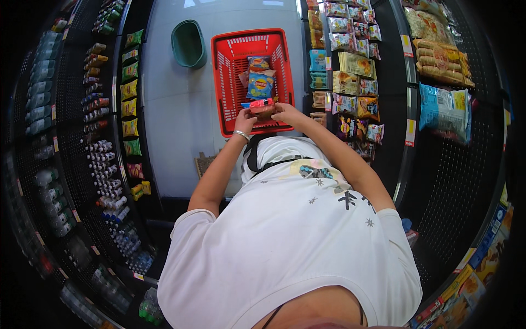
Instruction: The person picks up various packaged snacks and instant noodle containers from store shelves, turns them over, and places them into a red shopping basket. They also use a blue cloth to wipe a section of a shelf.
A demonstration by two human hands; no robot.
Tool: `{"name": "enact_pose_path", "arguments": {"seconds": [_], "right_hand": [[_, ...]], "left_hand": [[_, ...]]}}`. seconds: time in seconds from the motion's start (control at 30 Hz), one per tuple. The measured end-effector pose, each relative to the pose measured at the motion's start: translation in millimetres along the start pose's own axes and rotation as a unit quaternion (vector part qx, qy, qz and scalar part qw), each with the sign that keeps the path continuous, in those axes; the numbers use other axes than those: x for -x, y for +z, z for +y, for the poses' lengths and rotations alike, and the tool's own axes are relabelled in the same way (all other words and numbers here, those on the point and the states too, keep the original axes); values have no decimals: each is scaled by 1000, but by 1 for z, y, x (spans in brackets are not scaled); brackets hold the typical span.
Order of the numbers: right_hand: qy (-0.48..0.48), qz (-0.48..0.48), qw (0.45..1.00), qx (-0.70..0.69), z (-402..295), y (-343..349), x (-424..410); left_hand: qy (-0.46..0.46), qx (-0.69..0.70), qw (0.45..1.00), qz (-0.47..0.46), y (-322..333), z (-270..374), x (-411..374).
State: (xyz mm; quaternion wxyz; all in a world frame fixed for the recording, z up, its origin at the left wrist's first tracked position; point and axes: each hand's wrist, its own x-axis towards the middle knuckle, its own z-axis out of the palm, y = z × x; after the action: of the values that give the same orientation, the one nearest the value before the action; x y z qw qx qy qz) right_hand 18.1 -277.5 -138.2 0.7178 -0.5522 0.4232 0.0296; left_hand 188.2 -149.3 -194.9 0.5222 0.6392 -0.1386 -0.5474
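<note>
Between my two hands, over the near end of a red plastic shopping basket (290, 82), is a small red and pink snack packet (261, 105). My left hand (245, 119), with a silver bracelet at the wrist, grips its left side. On the packet's right side, my right hand (285, 114) holds it by the fingers. Inside the basket lie a blue bag of potato chips (260, 85), another blue and yellow chip bag (258, 62) beyond it, and a pinkish packet partly hidden beneath them.
A green plastic bin (189, 44) stands on the floor left of the basket. Shelves of bottles (40, 96) and chip bags (129, 89) run along the left. Snack packets (345, 82) fill the right shelves, with a large blue bag (444, 111) farther right. A piece of cardboard (204, 163) lies near my left forearm.
</note>
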Motion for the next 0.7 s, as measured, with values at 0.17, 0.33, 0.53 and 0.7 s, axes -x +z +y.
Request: {"name": "enact_pose_path", "arguments": {"seconds": [0.17,0.33,0.53,0.7], "right_hand": [[25,52,998,-1,-10,-7,14],[34,141,980,-139,6,-33,40],[35,232,929,-287,41,-62,83],[-33,310,866,-390,33,-75,145]], "left_hand": [[-77,27,996,39,-15,-14,-16],[-77,-23,997,-3,-6,11,-24],[-108,-29,990,-92,37,46,-47],[-85,-46,970,-223,102,71,-55]]}}
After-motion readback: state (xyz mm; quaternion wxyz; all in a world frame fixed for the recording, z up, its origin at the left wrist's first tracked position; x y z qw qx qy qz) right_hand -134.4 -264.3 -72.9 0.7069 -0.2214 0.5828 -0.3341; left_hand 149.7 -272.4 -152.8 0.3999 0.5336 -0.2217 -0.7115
